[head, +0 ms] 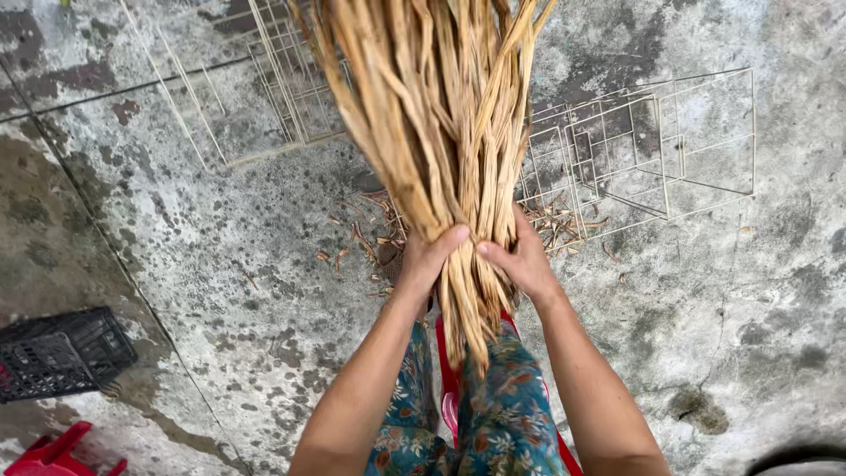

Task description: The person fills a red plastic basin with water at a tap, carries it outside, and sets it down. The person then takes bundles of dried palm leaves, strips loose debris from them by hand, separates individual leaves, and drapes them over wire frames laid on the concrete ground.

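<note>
A thick bundle of long dry tan plant strips point(436, 115) stands up from my lap and fans out toward the top of the view. My left hand point(429, 258) wraps around the bundle's lower part from the left. From the right, my right hand point(522, 258) clasps the same spot, thumbs almost meeting in front. The cut ends of the strips hang below my hands over my floral-patterned trousers point(493, 414).
Wire frames lie on the stained concrete floor, one at the upper left point(273, 88) and a box-shaped one at the right point(652, 150). Dry scraps point(361, 238) litter the floor beneath the bundle. A black plastic crate point(57, 353) and a red stool point(57, 454) sit at the lower left.
</note>
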